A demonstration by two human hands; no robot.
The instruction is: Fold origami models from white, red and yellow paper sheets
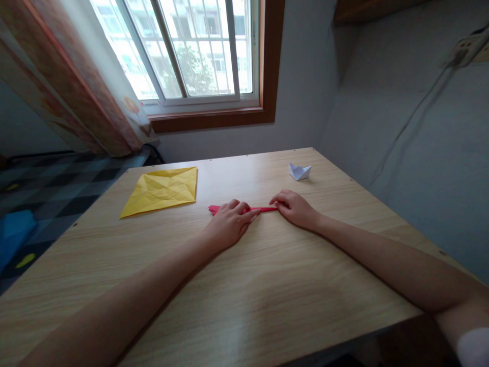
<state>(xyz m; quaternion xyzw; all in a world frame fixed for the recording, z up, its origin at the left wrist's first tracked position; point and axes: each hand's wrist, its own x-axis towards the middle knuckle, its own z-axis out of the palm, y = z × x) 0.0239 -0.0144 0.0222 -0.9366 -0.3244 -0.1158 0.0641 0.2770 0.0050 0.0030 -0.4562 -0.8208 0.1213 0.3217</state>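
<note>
Daylight from a barred window (191, 51) falls on a pale wooden table (244, 285) set into the corner of a grey-walled room; a patterned curtain (76, 86) hangs at the left of the frame, and a checked floor shows beyond the table's left edge. Both forearms reach forward across the tabletop; the left hand (228, 224) lies palm down with fingers flat, pressing on the left part of a narrow folded strip of red paper (263, 209); the right hand (295, 208) rests at the strip's right end, fingers curled loosely over it and pinning it to the wood; neither hand lifts the paper, which lies flat near the middle of the table. A creased yellow sheet (162, 189) lies spread out to the left, well apart from the hands; a small white folded paper boat (299, 171) stands toward the far right corner, near the right hand but not touching it.
</note>
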